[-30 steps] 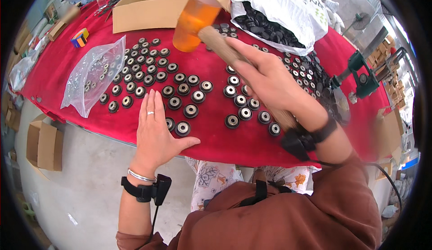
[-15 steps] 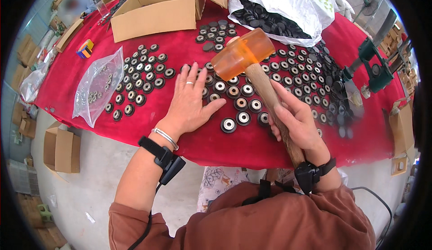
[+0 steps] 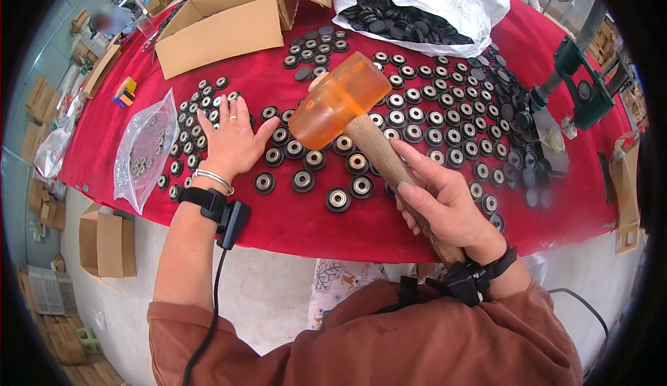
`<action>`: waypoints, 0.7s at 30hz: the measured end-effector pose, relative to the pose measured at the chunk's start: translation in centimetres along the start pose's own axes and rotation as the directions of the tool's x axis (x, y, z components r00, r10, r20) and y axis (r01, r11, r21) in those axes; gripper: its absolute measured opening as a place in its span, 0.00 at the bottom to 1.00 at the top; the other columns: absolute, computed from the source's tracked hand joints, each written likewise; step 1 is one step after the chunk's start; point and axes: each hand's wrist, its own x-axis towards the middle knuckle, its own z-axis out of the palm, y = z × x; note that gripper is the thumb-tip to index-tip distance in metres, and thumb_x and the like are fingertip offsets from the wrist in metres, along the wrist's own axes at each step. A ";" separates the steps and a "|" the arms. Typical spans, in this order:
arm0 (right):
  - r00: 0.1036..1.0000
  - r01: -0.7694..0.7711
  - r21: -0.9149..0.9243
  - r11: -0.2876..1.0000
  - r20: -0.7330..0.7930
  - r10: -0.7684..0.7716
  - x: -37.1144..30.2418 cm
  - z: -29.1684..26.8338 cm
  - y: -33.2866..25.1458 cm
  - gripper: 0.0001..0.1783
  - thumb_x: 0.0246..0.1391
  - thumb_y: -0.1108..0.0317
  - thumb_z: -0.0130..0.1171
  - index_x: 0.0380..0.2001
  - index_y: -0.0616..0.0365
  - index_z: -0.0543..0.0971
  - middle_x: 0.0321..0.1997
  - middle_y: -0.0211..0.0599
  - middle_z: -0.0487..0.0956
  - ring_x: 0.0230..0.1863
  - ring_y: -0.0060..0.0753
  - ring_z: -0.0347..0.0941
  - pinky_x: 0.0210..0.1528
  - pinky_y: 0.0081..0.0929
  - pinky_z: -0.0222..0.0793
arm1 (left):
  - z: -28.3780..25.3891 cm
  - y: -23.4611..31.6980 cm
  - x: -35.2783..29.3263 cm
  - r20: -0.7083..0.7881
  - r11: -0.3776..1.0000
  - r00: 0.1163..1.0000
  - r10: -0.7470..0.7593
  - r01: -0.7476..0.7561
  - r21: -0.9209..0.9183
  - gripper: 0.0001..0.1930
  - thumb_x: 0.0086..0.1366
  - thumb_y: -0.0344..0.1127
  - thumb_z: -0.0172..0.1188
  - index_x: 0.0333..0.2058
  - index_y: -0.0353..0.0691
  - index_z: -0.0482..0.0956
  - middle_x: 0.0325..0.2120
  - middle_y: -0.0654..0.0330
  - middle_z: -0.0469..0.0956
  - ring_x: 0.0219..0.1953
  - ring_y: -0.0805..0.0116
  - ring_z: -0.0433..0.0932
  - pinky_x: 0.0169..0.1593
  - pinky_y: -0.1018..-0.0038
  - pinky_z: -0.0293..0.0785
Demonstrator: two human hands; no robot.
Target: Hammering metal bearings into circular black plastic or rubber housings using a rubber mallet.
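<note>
My right hand (image 3: pixel 441 195) is closed round the wooden handle of a mallet (image 3: pixel 340 101). Its translucent orange head hangs over the middle of the table and hides some of the parts beneath. My left hand (image 3: pixel 233 136), fingers spread and palm down, lies over the left group of black wheels (image 3: pixel 201 93) with metal bearings in their centres, covering a few of them. More such wheels (image 3: pixel 303 179) sit between my hands, and a wide spread of them (image 3: pixel 434 118) reaches to the right of the mallet.
On the red cloth (image 3: pixel 278 226) stand an open cardboard box (image 3: pixel 222 38) and a white sack (image 3: pixel 445 4) of black discs. A clear bag (image 3: pixel 146 153) of small bearings lies left, near a yellow-and-blue box (image 3: pixel 125 92). A green press (image 3: pixel 580 84) rises at the right.
My left hand has moved left from the middle wheels onto the left group. Several wheels now lie where it was. The mallet, still in my right hand, has shifted slightly left.
</note>
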 end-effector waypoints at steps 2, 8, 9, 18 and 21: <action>1.000 0.011 -0.015 1.000 -0.017 -0.011 -0.1 -0.1 0.2 0.30 0.60 0.71 0.47 0.65 0.51 0.55 0.26 0.24 0.71 0.20 0.12 0.66 0.22 0.13 0.66 | 0.8 0.3 0.2 0.041 0.999 0.998 0.036 -0.038 0.027 0.40 0.66 0.60 0.34 0.61 0.25 0.51 0.60 0.38 0.55 0.66 0.45 0.48 0.64 0.44 0.30; 0.997 0.027 -0.059 0.998 -0.077 -0.032 -0.1 0.0 0.1 0.31 0.59 0.72 0.48 0.65 0.50 0.56 0.26 0.24 0.71 0.20 0.12 0.65 0.21 0.13 0.66 | 1.8 2.2 1.2 0.032 0.962 0.989 0.144 -0.132 -0.237 0.44 0.64 0.66 0.34 0.61 0.25 0.51 0.61 0.34 0.52 0.65 0.38 0.47 0.66 0.53 0.36; 0.996 0.015 -0.067 0.998 -0.090 -0.021 -0.1 0.0 0.0 0.31 0.58 0.72 0.49 0.65 0.50 0.56 0.26 0.24 0.71 0.20 0.12 0.65 0.21 0.14 0.66 | 1.7 2.7 1.3 0.045 0.926 0.988 0.147 -0.121 -0.359 0.43 0.64 0.65 0.34 0.61 0.26 0.52 0.61 0.35 0.51 0.65 0.38 0.47 0.66 0.51 0.37; 0.992 -0.010 -0.096 0.995 -0.122 -0.002 0.0 0.0 0.2 0.32 0.57 0.74 0.50 0.65 0.52 0.56 0.25 0.24 0.70 0.20 0.12 0.65 0.20 0.14 0.66 | 2.2 2.8 1.6 -0.074 0.986 0.990 -0.116 0.106 -0.131 0.43 0.63 0.63 0.41 0.56 0.22 0.58 0.56 0.31 0.58 0.62 0.38 0.53 0.65 0.54 0.42; 0.994 -0.006 -0.090 0.996 -0.111 -0.004 0.0 0.2 0.2 0.32 0.57 0.74 0.51 0.65 0.52 0.56 0.25 0.24 0.70 0.20 0.12 0.65 0.20 0.15 0.66 | 2.0 3.2 1.5 -0.137 0.991 0.990 -0.019 0.001 -0.134 0.39 0.64 0.60 0.43 0.55 0.23 0.60 0.53 0.33 0.63 0.59 0.39 0.59 0.63 0.53 0.48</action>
